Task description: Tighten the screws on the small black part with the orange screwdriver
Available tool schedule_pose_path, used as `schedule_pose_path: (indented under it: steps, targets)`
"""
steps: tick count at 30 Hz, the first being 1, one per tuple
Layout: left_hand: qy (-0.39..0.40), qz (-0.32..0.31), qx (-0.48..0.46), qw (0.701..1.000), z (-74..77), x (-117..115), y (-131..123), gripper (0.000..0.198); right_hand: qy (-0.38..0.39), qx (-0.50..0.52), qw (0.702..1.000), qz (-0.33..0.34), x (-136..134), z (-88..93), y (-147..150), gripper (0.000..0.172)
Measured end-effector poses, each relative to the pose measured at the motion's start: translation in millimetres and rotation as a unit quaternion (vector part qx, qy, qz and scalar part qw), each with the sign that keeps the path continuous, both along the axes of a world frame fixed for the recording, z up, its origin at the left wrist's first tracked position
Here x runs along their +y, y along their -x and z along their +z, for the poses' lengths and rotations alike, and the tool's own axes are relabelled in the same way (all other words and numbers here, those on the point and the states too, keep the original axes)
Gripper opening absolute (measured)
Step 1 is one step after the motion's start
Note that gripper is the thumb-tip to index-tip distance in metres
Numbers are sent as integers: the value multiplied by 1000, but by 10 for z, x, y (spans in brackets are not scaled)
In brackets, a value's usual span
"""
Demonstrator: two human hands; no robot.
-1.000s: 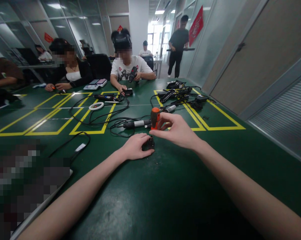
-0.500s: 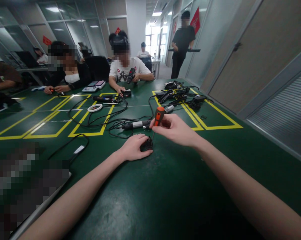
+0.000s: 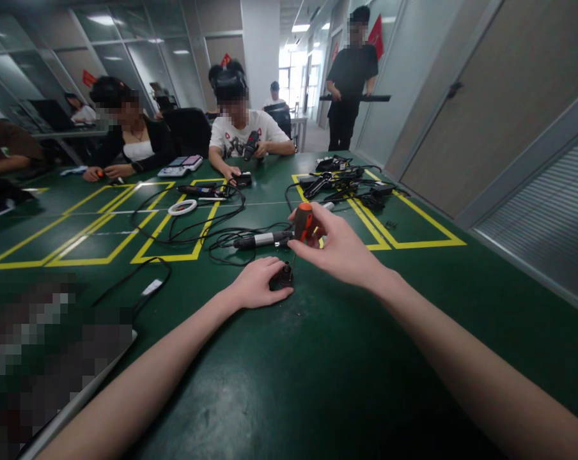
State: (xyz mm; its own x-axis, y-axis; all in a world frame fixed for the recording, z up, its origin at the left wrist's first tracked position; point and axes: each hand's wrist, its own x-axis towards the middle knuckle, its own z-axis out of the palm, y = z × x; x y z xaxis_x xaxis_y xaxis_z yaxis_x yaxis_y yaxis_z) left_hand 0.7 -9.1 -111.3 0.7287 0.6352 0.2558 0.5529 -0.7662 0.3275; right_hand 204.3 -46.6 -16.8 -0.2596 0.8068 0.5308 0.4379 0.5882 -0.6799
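My left hand [image 3: 261, 282] rests on the table and is closed around a small black part [image 3: 286, 276] with a short upright stub. Fingers hide much of that part, so its kind is unclear. Over it, my right hand [image 3: 334, 246] grips the orange and dark grey handle of a screwdriver [image 3: 304, 222]. The screwdriver stands almost upright, its thin shaft pointing down at the right side of the black part. Whether the tip sits in a screw is too small to tell. Tiny bits lie on the table just in front of the part.
Behind my hands lies a silver-and-black cylindrical tool [image 3: 263, 240] amid looped black cables. A white ring [image 3: 182, 207] lies farther left, and a heap of black devices [image 3: 337, 182] at the back right. Yellow tape [image 3: 423, 244] marks the green table. Across it, a co-worker [image 3: 250, 137] holds a power drill.
My right hand has shifted on the screwdriver handle, its fingers now more spread and turned around it. My left hand and the black part stay put. The standing person in the background has come closer.
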Motion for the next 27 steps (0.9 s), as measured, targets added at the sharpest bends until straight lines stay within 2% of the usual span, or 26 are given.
schedule_pose_path:
  steps: [6, 8, 13, 20, 23, 27]
  targets:
    - [0, -2, -1, 1000, -5, 6, 2, 28, 0, 22, 1000, 11, -37, 39, -9, 71]
    - [0, -2, 0, 1000, -8, 6, 2, 28, 4, 24, 999, 25, -48, 49, -8, 79]
    - [1, -2, 1, 1000, -6, 0, 0, 27, -34, -6, 999, 42, -72, 63, 7, 66]
    - [-3, 1, 4, 1000, -16, 6, 1, 28, -124, 11, 992, 3, -77, 88, 5, 26]
    - [-3, -4, 5, 1000, -17, 7, 6, 27, -151, 8, 988, -8, -81, 96, 2, 24]
    - [0, -14, 2, 1000, -8, 0, 13, 26, -151, 6, 988, -13, -100, 99, 11, 32]
